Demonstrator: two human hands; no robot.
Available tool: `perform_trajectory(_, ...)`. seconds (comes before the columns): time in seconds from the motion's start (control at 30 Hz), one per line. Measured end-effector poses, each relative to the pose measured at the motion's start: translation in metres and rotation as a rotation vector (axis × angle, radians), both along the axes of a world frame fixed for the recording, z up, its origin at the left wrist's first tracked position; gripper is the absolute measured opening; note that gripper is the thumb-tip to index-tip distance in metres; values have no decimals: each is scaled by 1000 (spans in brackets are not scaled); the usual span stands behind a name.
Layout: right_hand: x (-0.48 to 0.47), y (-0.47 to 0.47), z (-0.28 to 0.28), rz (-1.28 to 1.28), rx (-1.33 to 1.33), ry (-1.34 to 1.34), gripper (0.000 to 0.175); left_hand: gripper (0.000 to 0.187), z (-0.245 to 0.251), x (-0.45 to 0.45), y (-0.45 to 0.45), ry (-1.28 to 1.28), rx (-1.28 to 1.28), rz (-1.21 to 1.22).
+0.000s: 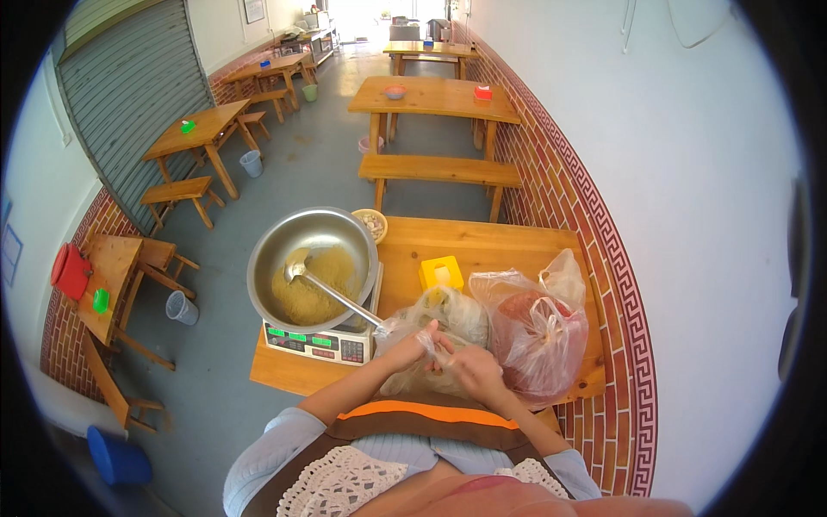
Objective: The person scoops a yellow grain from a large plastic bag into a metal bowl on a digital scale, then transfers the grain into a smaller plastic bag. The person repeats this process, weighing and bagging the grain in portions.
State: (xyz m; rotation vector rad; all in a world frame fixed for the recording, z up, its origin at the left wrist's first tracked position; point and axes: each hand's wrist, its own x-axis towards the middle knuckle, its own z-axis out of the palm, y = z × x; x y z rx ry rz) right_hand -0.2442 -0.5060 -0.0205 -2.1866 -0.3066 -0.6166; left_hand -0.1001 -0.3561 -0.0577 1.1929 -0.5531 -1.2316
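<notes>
My left hand (411,347) and my right hand (477,372) are close together, both gripping the gathered mouth of a clear plastic bag (413,381). The bag's contents are hard to make out. Left of my hands a wide stainless steel basin (266,255) sits on a digital scale (336,344) with lit green displays. Yellowish-brown powder (310,297) lies in the basin, with a metal ladle (342,298) resting in it; its handle end reaches the plastic near my left hand. At my right stands a knotted clear bag of red powder or flakes (539,349).
A yellow tissue box (442,273) and a small bowl of pale pieces (373,226) share the wooden table (407,249). Beyond it is a wooden bench (439,169). A brick-patterned wall (601,362) borders the right side. Several more tables and bins stand further off.
</notes>
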Motion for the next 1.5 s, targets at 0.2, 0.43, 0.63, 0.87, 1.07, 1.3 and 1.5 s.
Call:
perform_trajectory(0.2, -2, 0, -37, 199, -342, 144, 14, 60, -6, 10, -3, 131, 147, 9)
perform_trajectory(0.43, 19, -37, -52, -91, 355, 496, 28, 37, 33, -20, 2, -1196, 106, 139)
perform_trajectory(0.63, 36, -27, -87, 155, 855, 567, 32, 57, 32, -30, -11, -1389, -145, 169)
perform_trajectory(0.87, 67, -63, -148, -305, 545, 804, 33, 56, -9, -36, 13, -958, -50, -329)
perform_trajectory(1.07, 93, -92, -192, -401, 300, 582, 44, 46, -66, -41, 33, -329, 81, -455)
perform_trajectory(1.3, 97, -46, -110, -234, 1318, 462, 47, 40, -54, -43, 37, -518, 81, -60)
perform_trajectory(1.5, 37, -8, -34, 45, 1224, 547, 45, 70, -21, -43, 11, -140, -302, 29)
